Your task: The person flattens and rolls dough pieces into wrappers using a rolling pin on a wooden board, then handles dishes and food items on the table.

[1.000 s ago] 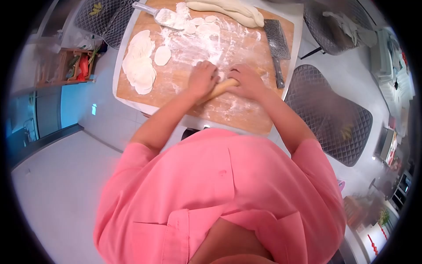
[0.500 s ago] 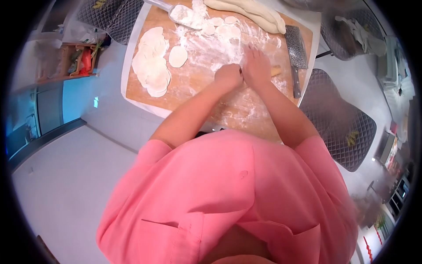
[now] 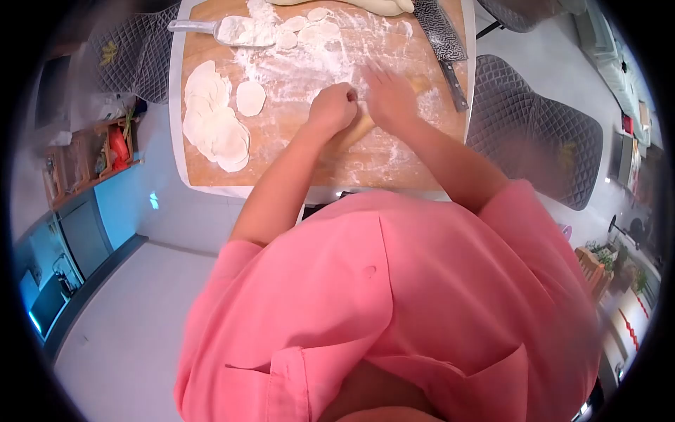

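On the floured wooden board [image 3: 281,151], my left hand [image 3: 333,107] is curled closed with thumb and fingers together; what it pinches, if anything, is hidden. Close beside it, my right hand [image 3: 391,98] lies with fingers stretched forward over a wooden rolling pin [image 3: 363,128]. The pin's near end shows between my wrists, and the palm covers its middle. Left of my hands lies a single round dough wrapper [image 3: 250,98], next to an overlapping pile of wrappers [image 3: 211,119]. Small flattened dough pieces [image 3: 318,32] lie in flour beyond my hands.
A metal scoop [image 3: 242,32] with flour rests at the board's far left. A long dough roll [image 3: 351,5] lies along the far edge. A cleaver [image 3: 443,42] lies on the right, handle toward me. Quilted chairs [image 3: 534,133] stand around the table.
The view has shifted, so the board appears further left and higher. The right hand has moved slightly relative to the left, and more of the rolling pin's near end shows.
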`<state>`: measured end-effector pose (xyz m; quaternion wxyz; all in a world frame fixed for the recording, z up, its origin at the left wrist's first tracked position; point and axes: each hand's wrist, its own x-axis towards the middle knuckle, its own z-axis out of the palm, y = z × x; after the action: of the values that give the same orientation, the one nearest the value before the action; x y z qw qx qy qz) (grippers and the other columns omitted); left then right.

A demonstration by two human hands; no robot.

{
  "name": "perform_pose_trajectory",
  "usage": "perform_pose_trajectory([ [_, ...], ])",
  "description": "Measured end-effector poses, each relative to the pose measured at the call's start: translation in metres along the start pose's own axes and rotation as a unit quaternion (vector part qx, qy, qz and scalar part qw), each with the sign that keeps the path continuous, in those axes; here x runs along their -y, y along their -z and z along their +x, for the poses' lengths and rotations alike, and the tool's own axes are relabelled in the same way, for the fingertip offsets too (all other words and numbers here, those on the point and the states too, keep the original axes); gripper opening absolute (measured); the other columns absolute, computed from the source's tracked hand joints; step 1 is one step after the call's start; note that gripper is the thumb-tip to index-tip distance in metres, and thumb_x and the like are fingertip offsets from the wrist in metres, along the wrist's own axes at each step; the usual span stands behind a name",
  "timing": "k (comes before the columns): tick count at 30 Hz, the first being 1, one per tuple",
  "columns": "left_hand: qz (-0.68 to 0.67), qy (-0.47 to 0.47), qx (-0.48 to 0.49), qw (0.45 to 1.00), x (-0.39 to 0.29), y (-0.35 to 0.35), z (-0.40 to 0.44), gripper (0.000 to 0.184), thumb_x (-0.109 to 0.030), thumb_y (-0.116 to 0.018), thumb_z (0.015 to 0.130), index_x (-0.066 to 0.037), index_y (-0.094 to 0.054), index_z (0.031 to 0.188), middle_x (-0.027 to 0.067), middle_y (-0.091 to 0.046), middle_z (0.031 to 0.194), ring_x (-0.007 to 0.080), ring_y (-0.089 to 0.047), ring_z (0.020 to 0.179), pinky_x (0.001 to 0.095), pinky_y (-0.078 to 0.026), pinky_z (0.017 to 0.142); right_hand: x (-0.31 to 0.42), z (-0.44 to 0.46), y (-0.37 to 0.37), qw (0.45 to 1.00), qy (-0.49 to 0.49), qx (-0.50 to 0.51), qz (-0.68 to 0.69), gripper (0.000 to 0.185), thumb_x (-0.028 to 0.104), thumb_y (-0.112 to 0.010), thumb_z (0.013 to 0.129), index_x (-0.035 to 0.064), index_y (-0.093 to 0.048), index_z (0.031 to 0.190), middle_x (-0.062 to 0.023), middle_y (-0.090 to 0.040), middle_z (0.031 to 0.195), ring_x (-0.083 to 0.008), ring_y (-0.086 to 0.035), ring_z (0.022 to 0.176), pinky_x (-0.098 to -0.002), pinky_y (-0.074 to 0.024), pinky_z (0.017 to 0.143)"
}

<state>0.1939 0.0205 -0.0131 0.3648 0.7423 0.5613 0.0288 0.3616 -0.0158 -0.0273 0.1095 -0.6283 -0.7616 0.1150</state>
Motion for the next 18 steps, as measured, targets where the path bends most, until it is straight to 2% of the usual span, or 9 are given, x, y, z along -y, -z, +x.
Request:
perform_pose_trajectory([
  [1, -0.055, 0.010, -0.009, 0.998, 0.009, -0.003, -0.009, 0.019, -0.022, -0.062, 0.080, -0.005, -0.063, 0.087, 0.0174, -0.069, 0.084, 0.0361, -0.066, 0.085, 0.0437, -0.051, 0.077, -0.007, -0.016, -0.006, 0.997, 0.058, -0.029, -0.033, 0.054, 0.017, -0.050, 0.087, 0.0080, -0.045, 0.140, -0.0121, -0.048, 0.144, -0.0278, -0.042, 0.134, -0.0419, -0.0329, 0.108],
  [5, -0.213, 0.043, -0.056, 0.975, -0.001, 0.000, -0.030, 0.022, -0.026, -0.067, 0.077, -0.005, -0.061, 0.078, 0.0154, -0.066, 0.076, 0.0342, -0.066, 0.079, 0.0425, -0.051, 0.075, 0.000, -0.015, -0.006, 0.999, 0.034, -0.036, -0.024, 0.053, 0.017, -0.050, 0.088, 0.0064, -0.045, 0.139, -0.0121, -0.049, 0.143, -0.0276, -0.043, 0.133, -0.0417, -0.0336, 0.107],
  [7, -0.139, 0.027, -0.084, 0.986, -0.009, 0.004, -0.018, 0.019, -0.024, -0.065, 0.079, -0.005, -0.062, 0.079, 0.0167, -0.067, 0.080, 0.0345, -0.066, 0.082, 0.0431, -0.051, 0.075, 0.020, 0.031, 0.003, 1.000, -0.014, -0.001, 0.011, 0.054, 0.015, -0.051, 0.087, 0.0063, -0.045, 0.140, -0.0107, -0.050, 0.141, -0.0271, -0.043, 0.134, -0.0418, -0.0335, 0.108],
  [10, -0.004, 0.032, 0.002, 0.999, -0.007, 0.009, -0.001, 0.016, -0.016, -0.061, 0.081, -0.004, -0.066, 0.089, 0.0186, -0.068, 0.087, 0.0352, -0.065, 0.085, 0.0432, -0.050, 0.077, 0.021, 0.040, 0.001, 0.999, -0.033, 0.014, -0.004, 0.055, 0.013, -0.050, 0.087, 0.0062, -0.044, 0.141, -0.0102, -0.050, 0.142, -0.0266, -0.042, 0.134, -0.0421, -0.0342, 0.107],
  [11, -0.005, 0.031, 0.002, 0.999, 0.003, 0.005, -0.005, 0.016, -0.016, -0.061, 0.081, -0.004, -0.066, 0.089, 0.0186, -0.068, 0.087, 0.0352, -0.065, 0.085, 0.0432, -0.050, 0.077, 0.015, 0.023, -0.001, 0.999, -0.033, 0.014, -0.006, 0.055, 0.013, -0.050, 0.087, 0.0062, -0.044, 0.141, -0.0102, -0.050, 0.142, -0.0266, -0.042, 0.134, -0.0421, -0.0342, 0.107],
  [13, -0.102, 0.013, -0.028, 0.994, 0.018, 0.000, -0.019, 0.013, -0.014, -0.060, 0.080, -0.003, -0.064, 0.086, 0.0185, -0.068, 0.086, 0.0362, -0.064, 0.085, 0.0430, -0.050, 0.076, -0.004, -0.023, -0.007, 0.998, 0.052, -0.021, -0.023, 0.049, 0.015, -0.047, 0.090, 0.0052, -0.045, 0.138, -0.0120, -0.051, 0.140, -0.0274, -0.046, 0.130, -0.0428, -0.0353, 0.105],
  [14, -0.134, 0.054, -0.024, 0.989, 0.007, 0.010, -0.031, 0.011, -0.013, -0.060, 0.079, -0.003, -0.061, 0.084, 0.0186, -0.067, 0.085, 0.0369, -0.064, 0.084, 0.0429, -0.050, 0.075, -0.004, -0.020, -0.007, 0.998, 0.055, -0.021, -0.023, 0.049, 0.015, -0.047, 0.090, 0.0052, -0.045, 0.138, -0.0120, -0.051, 0.140, -0.0274, -0.046, 0.130, -0.0428, -0.0353, 0.105],
  [16, -0.136, 0.043, -0.042, 0.989, 0.008, 0.005, -0.031, 0.013, -0.016, -0.061, 0.079, -0.003, -0.060, 0.082, 0.0186, -0.067, 0.085, 0.0370, -0.064, 0.085, 0.0432, -0.050, 0.075, 0.000, -0.023, -0.009, 0.992, 0.076, -0.088, -0.050, 0.048, 0.015, -0.047, 0.090, 0.0047, -0.046, 0.137, -0.0127, -0.052, 0.139, -0.0280, -0.048, 0.128, -0.0431, -0.0362, 0.104],
  [18, -0.132, 0.044, -0.065, 0.988, -0.003, 0.008, -0.036, 0.017, -0.019, -0.061, 0.081, -0.003, -0.060, 0.084, 0.0192, -0.066, 0.085, 0.0377, -0.064, 0.086, 0.0444, -0.050, 0.076, 0.016, 0.020, -0.006, 0.997, 0.044, -0.055, -0.017, 0.049, 0.016, -0.048, 0.090, 0.0050, -0.045, 0.137, -0.0126, -0.051, 0.140, -0.0281, -0.048, 0.128, -0.0428, -0.0362, 0.105],
])
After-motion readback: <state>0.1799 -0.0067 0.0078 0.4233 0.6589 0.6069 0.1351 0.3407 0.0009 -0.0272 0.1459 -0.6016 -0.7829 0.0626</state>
